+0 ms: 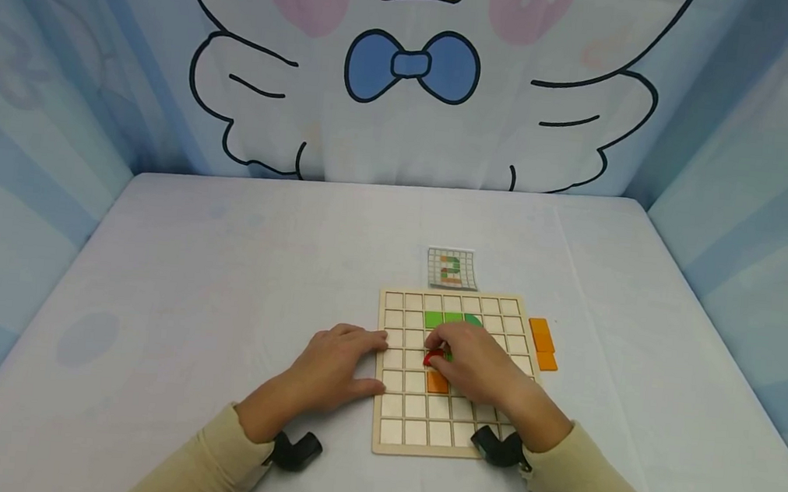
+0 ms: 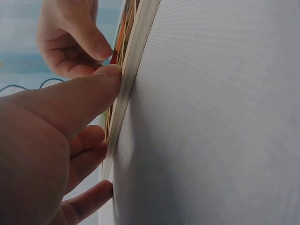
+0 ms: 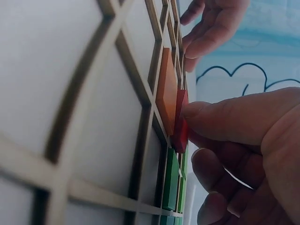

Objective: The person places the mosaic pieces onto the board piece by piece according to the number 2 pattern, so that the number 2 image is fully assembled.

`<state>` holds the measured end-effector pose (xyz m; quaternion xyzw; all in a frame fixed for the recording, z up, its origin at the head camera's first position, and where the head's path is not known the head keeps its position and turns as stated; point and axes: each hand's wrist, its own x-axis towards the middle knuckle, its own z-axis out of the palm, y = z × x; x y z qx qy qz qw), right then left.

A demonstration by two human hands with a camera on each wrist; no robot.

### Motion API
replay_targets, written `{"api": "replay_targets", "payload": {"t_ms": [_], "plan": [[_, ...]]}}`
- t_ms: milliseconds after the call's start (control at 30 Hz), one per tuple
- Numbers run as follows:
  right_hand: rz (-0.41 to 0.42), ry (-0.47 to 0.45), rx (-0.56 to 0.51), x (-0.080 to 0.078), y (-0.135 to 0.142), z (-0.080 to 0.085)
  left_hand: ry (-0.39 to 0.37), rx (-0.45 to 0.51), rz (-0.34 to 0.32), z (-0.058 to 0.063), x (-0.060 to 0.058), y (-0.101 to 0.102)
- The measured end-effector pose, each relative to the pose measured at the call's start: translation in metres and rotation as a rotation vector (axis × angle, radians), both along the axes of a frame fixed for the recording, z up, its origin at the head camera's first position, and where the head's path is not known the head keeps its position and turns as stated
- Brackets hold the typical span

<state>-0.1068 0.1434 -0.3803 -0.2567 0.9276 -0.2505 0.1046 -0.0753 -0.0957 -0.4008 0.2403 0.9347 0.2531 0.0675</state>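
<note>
A wooden grid board (image 1: 392, 432) lies flat on the table. My right hand (image 1: 482, 367) is over its middle and pinches a small red tile (image 3: 180, 126) between thumb and fingers. The red tile stands slightly proud of the grid, beside an orange tile (image 3: 166, 91) and a green tile (image 3: 170, 180). Whether it sits fully in its cell I cannot tell. Along an upper row are green tiles (image 1: 433, 320), partly behind the right hand. My left hand (image 1: 334, 370) rests against the board's left edge, with thumb and fingertips touching the rim (image 2: 129, 75).
Loose orange tiles (image 1: 541, 335) lie just off the board's right edge. Behind the board is a small pattern card (image 1: 453, 268) with a coloured figure on a grid. White cloth covers the table (image 1: 222, 278), and a printed curtain (image 1: 410, 138) stands at its back.
</note>
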Motion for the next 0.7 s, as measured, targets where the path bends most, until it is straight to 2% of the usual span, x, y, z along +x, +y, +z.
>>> {"api": "replay_targets", "payload": {"t_ms": [467, 700], "plan": [[0.046, 0.004, -0.014, 0.0006, 0.0035, -0.0004, -0.006, -0.003, 0.004, 0.0004, -0.0004, 0.0009], [0.043, -0.006, 0.010, -0.0002, 0.0048, -0.0010, -0.011, 0.001, 0.002, -0.0001, -0.0005, 0.0008]]}}
